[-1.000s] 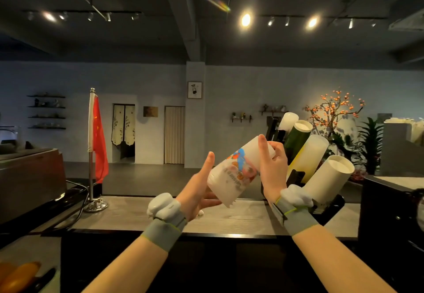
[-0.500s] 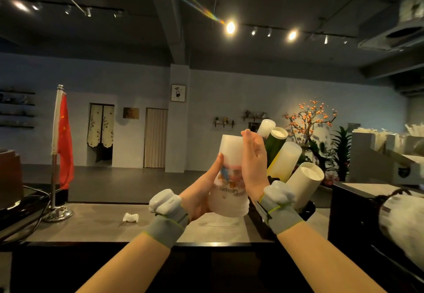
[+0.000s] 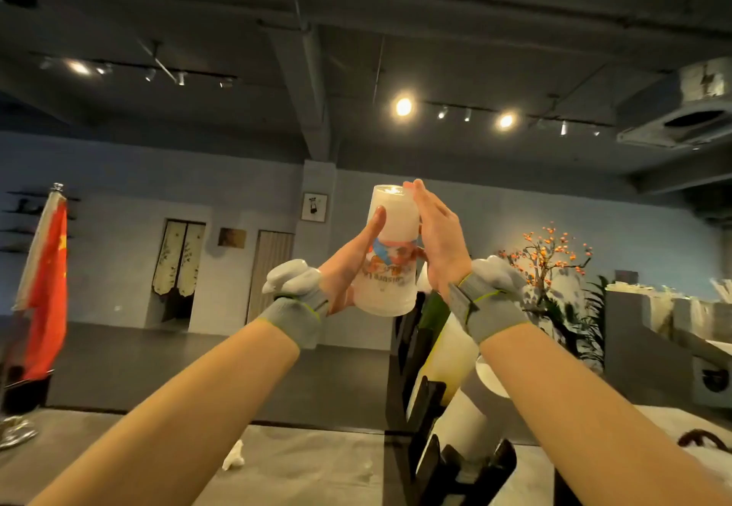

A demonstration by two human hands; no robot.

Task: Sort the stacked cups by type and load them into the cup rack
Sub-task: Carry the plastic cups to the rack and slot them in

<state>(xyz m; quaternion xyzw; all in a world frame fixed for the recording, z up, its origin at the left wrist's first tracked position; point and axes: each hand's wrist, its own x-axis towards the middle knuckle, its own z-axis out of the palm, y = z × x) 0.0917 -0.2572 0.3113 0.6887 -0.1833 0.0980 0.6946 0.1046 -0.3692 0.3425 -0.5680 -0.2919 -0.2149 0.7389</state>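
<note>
A stack of frosted plastic cups (image 3: 390, 252) with a colourful print is held upside down, upright, at eye height. My left hand (image 3: 352, 264) presses its left side and underside near the wide rim. My right hand (image 3: 435, 240) lies flat against its right side, fingertips at the top. Below and right of the stack stands the black cup rack (image 3: 427, 418), leaning stacks in it: a white paper stack (image 3: 467, 418), a pale yellow-white stack (image 3: 447, 363) and a dark green stack (image 3: 433, 311), partly hidden by my right forearm.
A grey counter (image 3: 317, 466) runs across the bottom with a crumpled white scrap (image 3: 233, 456) on it. A red flag on a pole (image 3: 45, 288) stands at the left. A further counter with boxes (image 3: 665, 331) and a plant (image 3: 590, 319) lies to the right.
Both hands have turned the printed cup stack from tilted to upright and lifted it higher, above the rack. The camera has tipped upward.
</note>
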